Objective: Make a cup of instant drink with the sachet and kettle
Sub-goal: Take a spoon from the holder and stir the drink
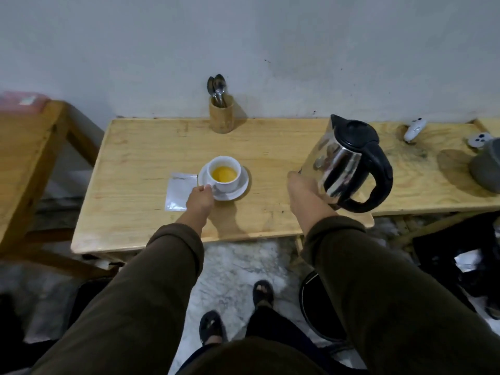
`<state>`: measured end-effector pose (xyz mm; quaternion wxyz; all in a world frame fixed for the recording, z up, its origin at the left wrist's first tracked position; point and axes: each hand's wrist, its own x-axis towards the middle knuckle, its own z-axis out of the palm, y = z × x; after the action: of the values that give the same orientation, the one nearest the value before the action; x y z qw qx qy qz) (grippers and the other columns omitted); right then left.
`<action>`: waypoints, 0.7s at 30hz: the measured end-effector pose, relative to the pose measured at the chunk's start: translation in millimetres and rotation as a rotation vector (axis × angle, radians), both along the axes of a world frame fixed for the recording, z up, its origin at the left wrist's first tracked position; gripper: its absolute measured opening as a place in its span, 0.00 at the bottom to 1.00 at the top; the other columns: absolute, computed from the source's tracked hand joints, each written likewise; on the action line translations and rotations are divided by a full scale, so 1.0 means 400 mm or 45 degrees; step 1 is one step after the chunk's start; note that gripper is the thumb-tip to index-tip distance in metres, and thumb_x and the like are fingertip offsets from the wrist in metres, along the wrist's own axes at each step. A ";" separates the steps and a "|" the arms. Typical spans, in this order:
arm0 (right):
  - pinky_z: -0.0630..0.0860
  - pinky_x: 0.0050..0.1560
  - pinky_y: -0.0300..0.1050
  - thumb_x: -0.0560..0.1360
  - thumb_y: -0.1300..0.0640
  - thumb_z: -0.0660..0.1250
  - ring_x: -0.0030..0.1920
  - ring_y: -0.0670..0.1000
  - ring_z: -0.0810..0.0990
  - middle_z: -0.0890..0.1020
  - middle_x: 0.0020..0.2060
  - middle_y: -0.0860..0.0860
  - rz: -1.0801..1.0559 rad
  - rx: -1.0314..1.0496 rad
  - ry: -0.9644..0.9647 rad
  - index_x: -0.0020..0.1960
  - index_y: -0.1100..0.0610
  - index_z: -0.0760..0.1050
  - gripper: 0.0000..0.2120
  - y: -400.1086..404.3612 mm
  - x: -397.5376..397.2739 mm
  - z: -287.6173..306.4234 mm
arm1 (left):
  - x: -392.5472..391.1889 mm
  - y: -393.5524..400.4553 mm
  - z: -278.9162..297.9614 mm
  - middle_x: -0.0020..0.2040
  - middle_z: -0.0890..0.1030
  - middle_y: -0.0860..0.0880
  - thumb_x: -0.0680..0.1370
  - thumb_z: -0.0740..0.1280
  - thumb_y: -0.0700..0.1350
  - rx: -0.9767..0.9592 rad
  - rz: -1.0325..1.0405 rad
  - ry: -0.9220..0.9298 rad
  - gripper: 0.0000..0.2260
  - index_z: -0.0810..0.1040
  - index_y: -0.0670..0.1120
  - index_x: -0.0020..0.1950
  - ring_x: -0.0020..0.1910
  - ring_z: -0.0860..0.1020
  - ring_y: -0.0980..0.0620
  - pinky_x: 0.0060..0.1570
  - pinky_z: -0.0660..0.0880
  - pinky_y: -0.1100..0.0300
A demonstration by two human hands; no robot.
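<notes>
A white cup point(226, 182) holding yellow liquid stands on a white saucer point(241, 188) in the middle of the wooden table point(151, 150). My left hand point(200, 199) pinches the cup's handle at the saucer's near-left edge. A flat pale sachet point(179, 192) lies just left of the saucer, partly under my hand. The steel kettle point(343, 161), with black lid and handle, sits to the right near the table's front edge, spout pointing away. My right hand point(303, 193) lies against its lower left side, fingers hidden.
A wooden holder point(221, 116) with spoons point(217, 87) stands at the back against the wall. A grey pot point(487, 169) and two white controllers point(414, 128) lie far right. Another wooden table point(27, 147) is at left. A black round object point(319, 307) sits on the floor.
</notes>
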<state>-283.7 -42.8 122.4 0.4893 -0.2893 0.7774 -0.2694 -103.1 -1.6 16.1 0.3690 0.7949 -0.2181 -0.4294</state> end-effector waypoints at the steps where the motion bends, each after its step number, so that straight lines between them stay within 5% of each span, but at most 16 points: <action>1: 0.69 0.51 0.45 0.78 0.56 0.60 0.57 0.58 0.75 0.75 0.60 0.57 0.048 -0.012 0.010 0.66 0.64 0.68 0.20 -0.024 0.019 -0.003 | 0.008 -0.005 -0.016 0.65 0.75 0.38 0.81 0.53 0.52 0.000 -0.018 -0.022 0.22 0.72 0.39 0.68 0.64 0.73 0.38 0.63 0.70 0.49; 6: 0.79 0.55 0.51 0.72 0.57 0.62 0.52 0.57 0.82 0.82 0.49 0.57 0.478 -0.006 0.082 0.49 0.60 0.76 0.10 -0.180 0.127 -0.045 | 0.039 -0.006 -0.037 0.59 0.78 0.45 0.79 0.59 0.55 -0.030 -0.061 0.016 0.22 0.76 0.41 0.64 0.60 0.76 0.44 0.60 0.72 0.51; 13: 0.76 0.59 0.49 0.76 0.57 0.60 0.59 0.59 0.78 0.80 0.55 0.56 0.869 -0.172 0.330 0.60 0.64 0.74 0.16 -0.386 0.258 -0.012 | 0.081 -0.007 -0.063 0.46 0.80 0.47 0.75 0.69 0.51 -0.061 0.057 0.344 0.07 0.80 0.48 0.45 0.47 0.76 0.49 0.51 0.73 0.56; 16: 0.72 0.63 0.48 0.78 0.58 0.59 0.63 0.58 0.75 0.77 0.63 0.57 0.881 -0.234 0.312 0.65 0.63 0.71 0.17 -0.465 0.314 -0.005 | 0.081 -0.023 -0.036 0.43 0.79 0.49 0.76 0.68 0.46 -0.031 0.115 0.479 0.03 0.79 0.47 0.45 0.42 0.77 0.54 0.47 0.74 0.63; 21: 0.72 0.61 0.45 0.79 0.57 0.54 0.59 0.55 0.76 0.79 0.60 0.54 0.912 -0.331 0.366 0.62 0.59 0.74 0.16 -0.532 0.375 -0.040 | 0.079 -0.030 -0.019 0.44 0.78 0.49 0.78 0.66 0.43 0.046 0.190 0.564 0.03 0.78 0.47 0.45 0.45 0.75 0.54 0.48 0.73 0.65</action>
<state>-133.5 -255.5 106.5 0.3977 -0.6360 0.6474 -0.1348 -71.5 -13.6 8.5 0.4245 0.7017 -0.0649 -0.5686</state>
